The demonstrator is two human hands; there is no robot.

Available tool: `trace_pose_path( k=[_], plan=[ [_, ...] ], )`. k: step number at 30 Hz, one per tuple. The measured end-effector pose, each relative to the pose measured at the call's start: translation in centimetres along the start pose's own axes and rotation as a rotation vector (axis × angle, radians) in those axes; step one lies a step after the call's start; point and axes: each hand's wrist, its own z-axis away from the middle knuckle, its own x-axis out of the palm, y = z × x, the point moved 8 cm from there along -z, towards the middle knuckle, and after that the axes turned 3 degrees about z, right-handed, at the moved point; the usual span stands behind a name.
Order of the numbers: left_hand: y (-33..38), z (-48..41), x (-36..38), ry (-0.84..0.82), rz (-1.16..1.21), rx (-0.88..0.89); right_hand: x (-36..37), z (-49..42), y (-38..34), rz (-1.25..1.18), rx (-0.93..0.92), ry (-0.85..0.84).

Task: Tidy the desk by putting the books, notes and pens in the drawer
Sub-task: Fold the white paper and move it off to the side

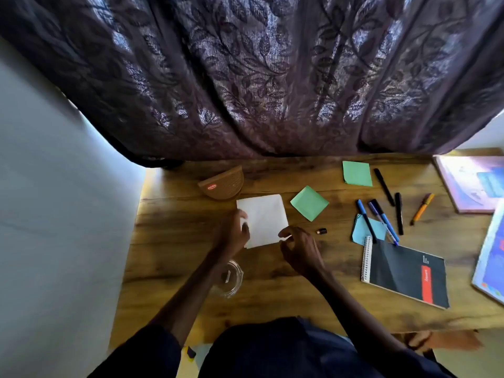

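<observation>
White note lay flat toward the desk's left edge; left hand pinched its left side, right hand its near-right corner, fingers curled.

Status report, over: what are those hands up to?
Both busy: left hand and right hand pinch the white paper at its edges, paper on the desk. Two green notes, pens, spiral notebook wait rightward. A glass jar under left forearm.
</observation>
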Motion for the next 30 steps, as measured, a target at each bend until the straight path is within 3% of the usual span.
trace_pose_path(
  k=[4, 11, 15, 19, 24, 26, 30],
  plan=[
    [-0.1, -4.1, -3.8, 0.207, -0.197, 0.044, -0.1, -0.6, -0.1, 0.014, 0.009, -0.024],
    [-2.8, -10.6, -3.3, -0.071, -0.626, 0.004, -0.2, -4.9, -0.4, 0.050, 0.058, -0.018],
    [-3.3, -11.7, -3.6, 0.002, -0.643, 0.048, 0.1, -9.5, -0.1, 0.121, 0.068, -0.086],
    [-3.1, -11.1, -4.5, 0.064, -0.525, 0.064, 1.4, -11.6, -1.1, 0.169, 0.002, -0.128],
    [-3.0, -9.1, -6.3, 0.170, -0.086, -0.006, 1.4, -9.4, -2.0, 0.014, -0.026, 0.005],
    [-1.8, -8.1, -5.9, 0.102, 0.070, 0.008, 0.8, -8.0, -1.8, -0.054, 0.001, 0.075],
    [1.9, -5.6, -2.6, -0.260, 0.200, 0.015, -1.2, -6.1, -0.6, -0.101, -0.038, 0.064]
  ],
)
